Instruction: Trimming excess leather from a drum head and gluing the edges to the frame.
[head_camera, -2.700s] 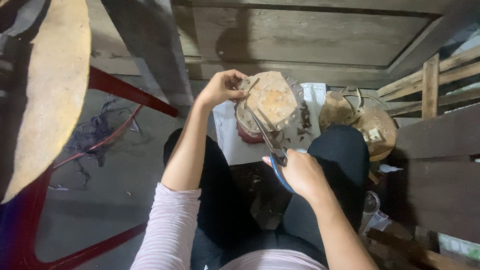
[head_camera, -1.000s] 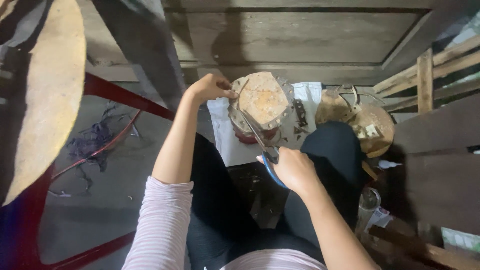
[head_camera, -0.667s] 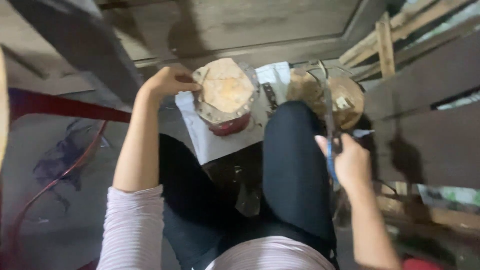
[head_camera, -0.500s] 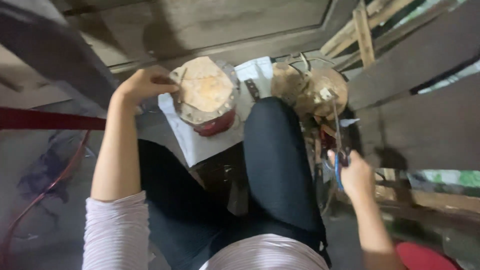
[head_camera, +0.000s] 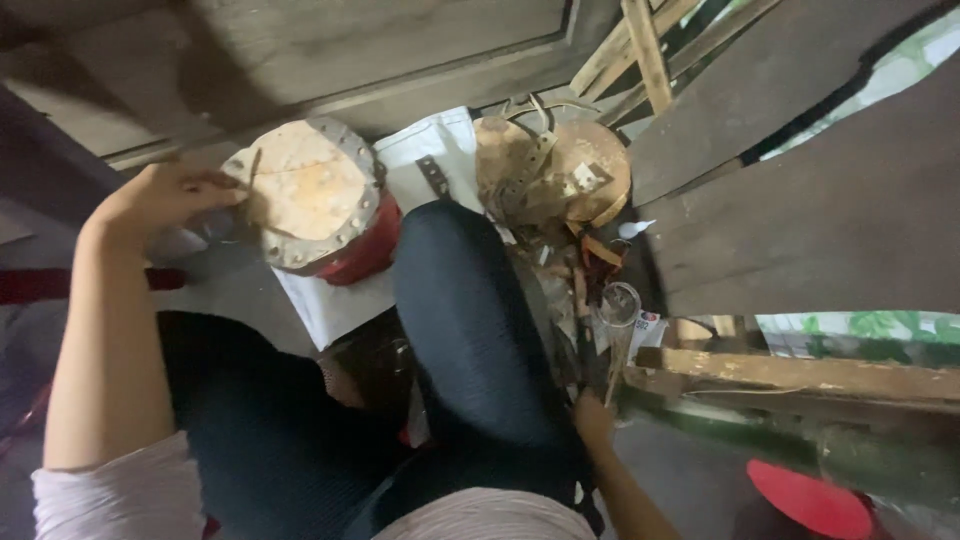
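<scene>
From the head camera, the left hand (head_camera: 160, 198) rests with its fingers closed against the rim of a small drum (head_camera: 308, 195), a round body with a pale, rust-stained skin, studs around the edge and a red shell, which stands on a white cloth (head_camera: 420, 160) in front of the person's dark-trousered knees. The right hand (head_camera: 594, 415) is down beside the right knee, among clutter near a clear plastic cup (head_camera: 620, 303); whether it is pinching anything cannot be told. A second, worn drum (head_camera: 580, 175) with metal hooks lies just beyond the knee, beside wooden planks (head_camera: 800, 200).
</scene>
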